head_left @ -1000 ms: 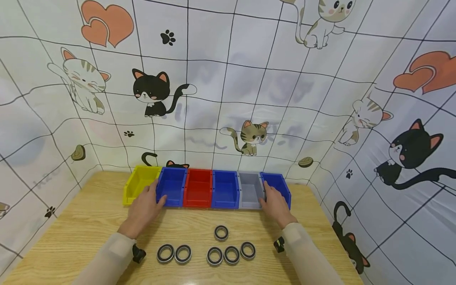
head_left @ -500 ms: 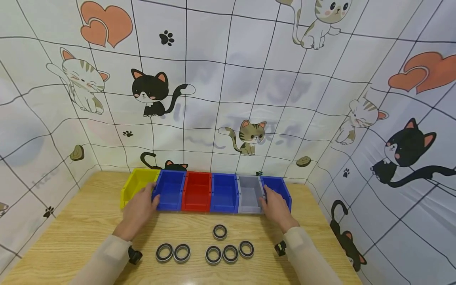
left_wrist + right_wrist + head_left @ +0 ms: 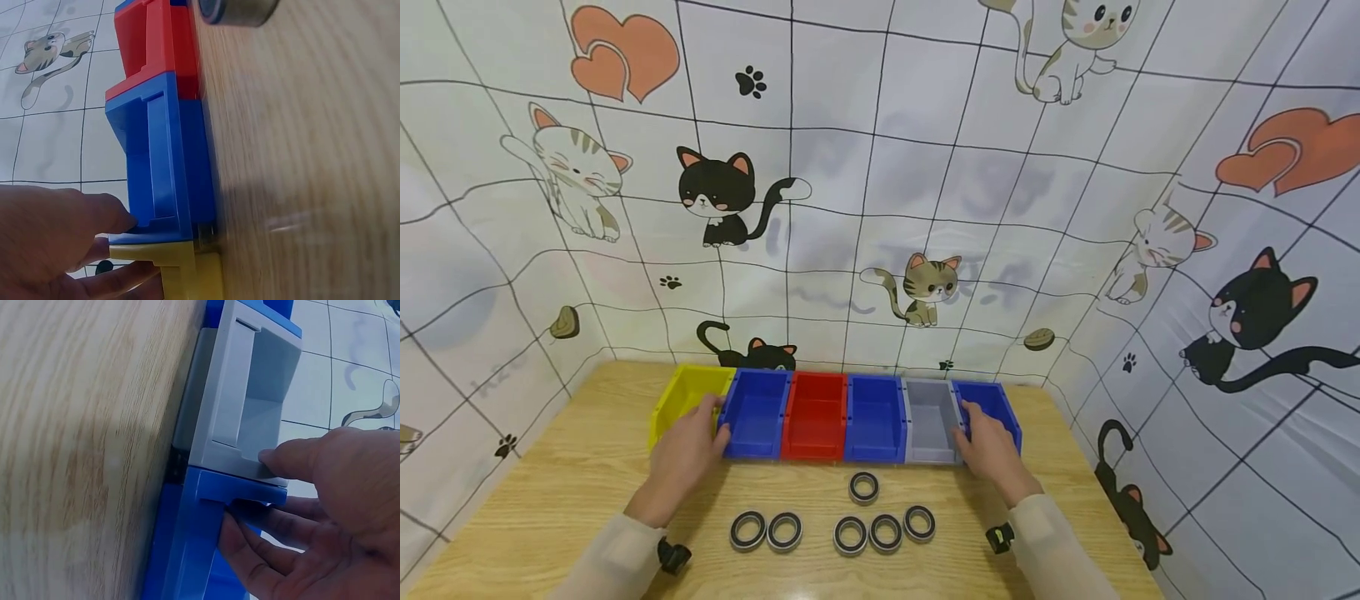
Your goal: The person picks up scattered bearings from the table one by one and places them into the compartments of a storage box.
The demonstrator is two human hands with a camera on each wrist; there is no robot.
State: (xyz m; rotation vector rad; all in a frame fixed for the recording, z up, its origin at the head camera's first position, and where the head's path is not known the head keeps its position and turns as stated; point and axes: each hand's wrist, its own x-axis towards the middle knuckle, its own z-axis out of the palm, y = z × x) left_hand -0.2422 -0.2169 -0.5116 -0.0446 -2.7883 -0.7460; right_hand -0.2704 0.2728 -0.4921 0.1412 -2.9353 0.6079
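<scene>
A row of joined plastic bins stands at the back of the table: yellow (image 3: 679, 393), left blue (image 3: 758, 412), red (image 3: 816, 417), middle blue (image 3: 876, 421), grey (image 3: 931, 417) and right blue (image 3: 998, 404). My left hand (image 3: 682, 450) grips the wall where the yellow and left blue bins meet. In the left wrist view its thumb lies inside the blue bin (image 3: 161, 156), its fingers on the yellow side. My right hand (image 3: 994, 448) pinches the wall between grey and right blue, thumb in the grey bin (image 3: 262, 419), fingers in the blue one (image 3: 206, 537).
Several black-and-silver ball bearings lie on the wooden table (image 3: 820, 575) before the bins. A pair (image 3: 733, 533) is at left, a group (image 3: 838, 537) at centre right, and a single bearing (image 3: 853, 488) nearest the bins. A cat-print cloth (image 3: 835, 208) hangs behind.
The whole bin row has slid toward me, nearer the bearings, with both hands holding its walls. The bearings have stayed in place.
</scene>
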